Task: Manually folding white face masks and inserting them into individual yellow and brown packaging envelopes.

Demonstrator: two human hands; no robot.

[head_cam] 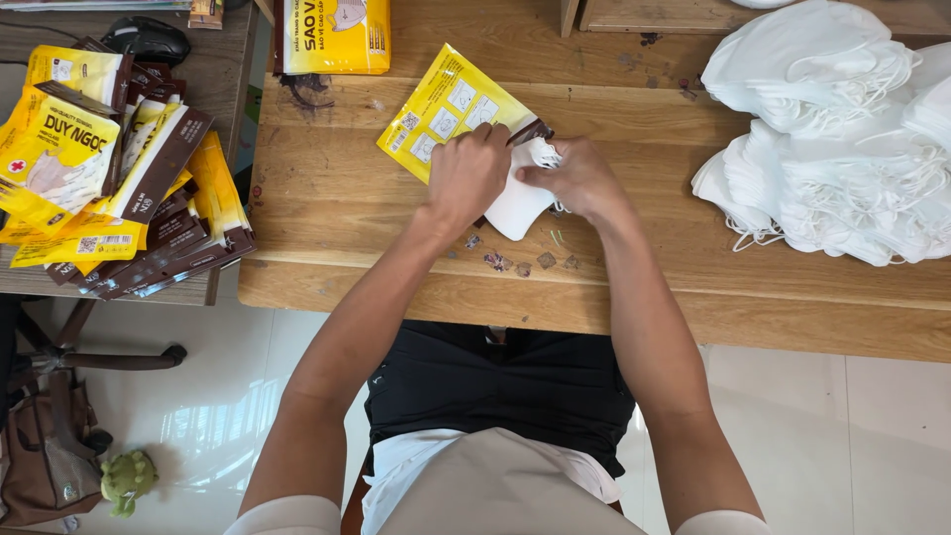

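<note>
On the wooden desk (327,198), the left hand (466,176) is closed over the open end of a yellow packet (446,109), pinning it flat, while the right hand (580,178), just right of that packet, pinches a folded white mask (517,206) whose upper part sits at the packet's mouth. Well to the right of the packet lies a heap of white masks (842,149); well to its left, on a darker table, a pile of filled yellow packets (109,168).

Both bare forearms reach forward and converge; the left hand (468,176) is curled knuckles-up, and the right hand (580,181) pinches with its fingertips.
</note>
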